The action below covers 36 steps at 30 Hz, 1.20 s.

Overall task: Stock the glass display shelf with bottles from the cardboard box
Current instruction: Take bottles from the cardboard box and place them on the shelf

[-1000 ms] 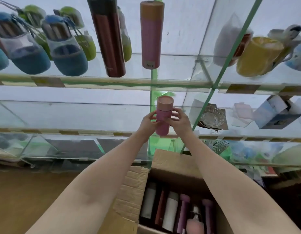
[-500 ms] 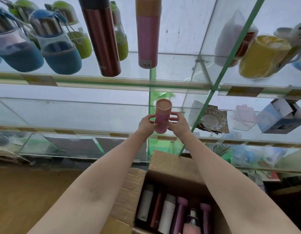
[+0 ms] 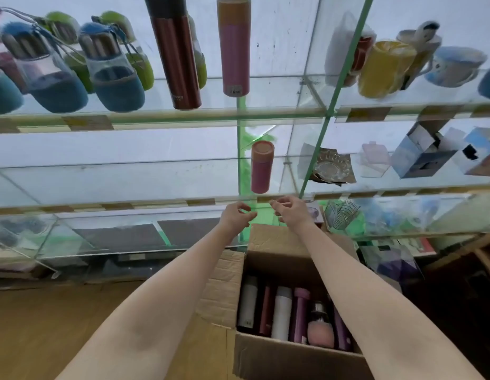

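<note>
A small pink bottle (image 3: 261, 167) with an orange cap stands upright on the middle glass shelf (image 3: 145, 202), near the green post. Just below the shelf's front edge, my left hand (image 3: 236, 213) and my right hand (image 3: 290, 212) hover with fingers loosely apart, holding nothing and clear of the bottle. Between my forearms sits the open cardboard box (image 3: 290, 355) on the floor, with several bottles inside: white, dark red, purple and a pink one. A taller pink bottle (image 3: 234, 48) and a dark red bottle (image 3: 176, 54) stand on the shelf above.
The upper shelf carries blue and green capped bottles (image 3: 112, 64) at left, and a yellow mug (image 3: 383, 68) with other cups at right. A glass dish (image 3: 330, 168) and small boxes (image 3: 427, 154) occupy the right bay. A wire whisk (image 3: 341, 213) lies lower. Wooden floor (image 3: 46, 319) spreads left.
Both hands held the small pink bottle and lifted it to the middle shelf. Now it stands there by itself and the hands have let go and dropped below the shelf edge.
</note>
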Each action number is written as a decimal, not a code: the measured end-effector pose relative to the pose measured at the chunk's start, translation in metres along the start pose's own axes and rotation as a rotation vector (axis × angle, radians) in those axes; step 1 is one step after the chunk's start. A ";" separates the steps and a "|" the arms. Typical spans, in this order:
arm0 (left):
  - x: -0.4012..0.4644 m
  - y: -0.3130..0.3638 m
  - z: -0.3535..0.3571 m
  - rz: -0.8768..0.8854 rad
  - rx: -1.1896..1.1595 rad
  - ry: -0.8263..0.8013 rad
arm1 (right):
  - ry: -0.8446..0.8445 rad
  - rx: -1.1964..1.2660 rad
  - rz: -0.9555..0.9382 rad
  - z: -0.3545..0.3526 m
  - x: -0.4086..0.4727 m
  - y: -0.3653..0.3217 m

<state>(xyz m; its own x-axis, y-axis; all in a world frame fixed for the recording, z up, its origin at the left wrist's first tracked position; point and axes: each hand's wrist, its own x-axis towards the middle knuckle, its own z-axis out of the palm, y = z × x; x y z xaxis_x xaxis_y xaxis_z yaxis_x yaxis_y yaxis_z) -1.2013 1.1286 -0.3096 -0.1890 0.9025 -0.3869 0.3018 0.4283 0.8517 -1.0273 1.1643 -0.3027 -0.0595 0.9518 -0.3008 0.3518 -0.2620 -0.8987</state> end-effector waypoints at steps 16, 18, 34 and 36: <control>-0.049 -0.128 0.132 -0.194 0.181 -0.245 | 0.126 0.031 0.422 -0.021 -0.092 0.202; -0.044 -0.137 0.151 -0.218 0.170 -0.255 | 0.122 0.026 0.450 -0.026 -0.086 0.220; -0.015 -0.212 0.314 -0.495 0.232 -0.380 | 0.184 0.046 0.781 -0.080 -0.055 0.372; -0.011 -0.219 0.325 -0.509 0.229 -0.377 | 0.140 0.039 0.798 -0.078 -0.046 0.382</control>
<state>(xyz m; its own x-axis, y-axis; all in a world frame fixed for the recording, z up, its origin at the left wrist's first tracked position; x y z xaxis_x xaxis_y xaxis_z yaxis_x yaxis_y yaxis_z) -0.9613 1.0393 -0.6071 -0.0333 0.5217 -0.8525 0.4602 0.7652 0.4503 -0.8175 1.0327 -0.6069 0.3140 0.4866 -0.8153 0.2058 -0.8732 -0.4419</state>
